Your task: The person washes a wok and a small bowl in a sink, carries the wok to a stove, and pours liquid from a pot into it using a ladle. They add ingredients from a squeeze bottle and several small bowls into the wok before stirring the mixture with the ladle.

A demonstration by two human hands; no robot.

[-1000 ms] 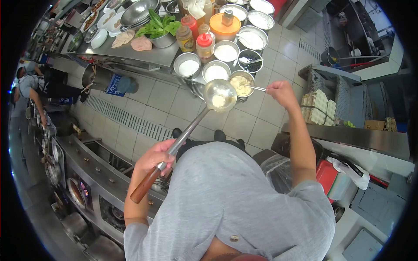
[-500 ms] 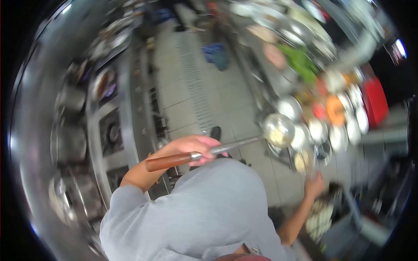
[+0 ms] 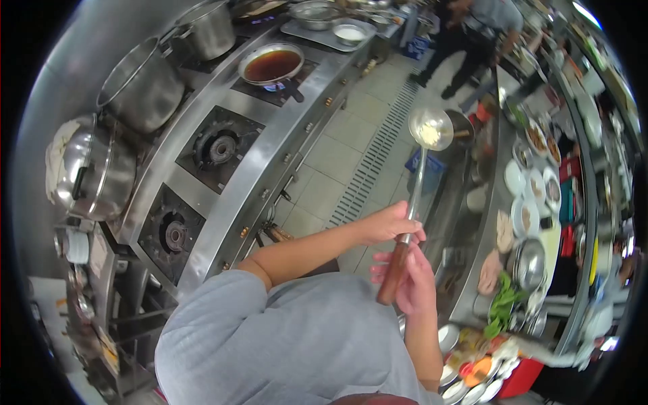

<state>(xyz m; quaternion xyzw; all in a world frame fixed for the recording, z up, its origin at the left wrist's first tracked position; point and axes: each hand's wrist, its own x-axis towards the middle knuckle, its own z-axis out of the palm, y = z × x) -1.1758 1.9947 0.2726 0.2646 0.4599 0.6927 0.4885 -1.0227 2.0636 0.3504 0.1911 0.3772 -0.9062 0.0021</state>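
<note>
A long-handled ladle (image 3: pixel 420 185) is held up in front of me, its round metal bowl carrying small pale pieces. My left hand (image 3: pixel 395 221) is closed round the metal shaft just above the brown wooden grip. At that grip, my right hand (image 3: pixel 420 278) has its palm up and fingers spread, reaching behind the wood. The bowl hangs over the floor side of the aisle, overlapping a dark pan (image 3: pixel 461 128) behind it in this view.
To the left runs a steel stove (image 3: pixel 273 138) with bare burners, big pots and a pan of brown liquid (image 3: pixel 273 66). Prepped bowls, raw meat and green leaves (image 3: pixel 503 307) line the right counter. Co-workers (image 3: pixel 482 34) stand at the far end of the aisle.
My view has swung left toward the stove. The ladle has gone from lying sideways to pointing forward, and my right hand has come from the ingredient bowls to its wooden grip.
</note>
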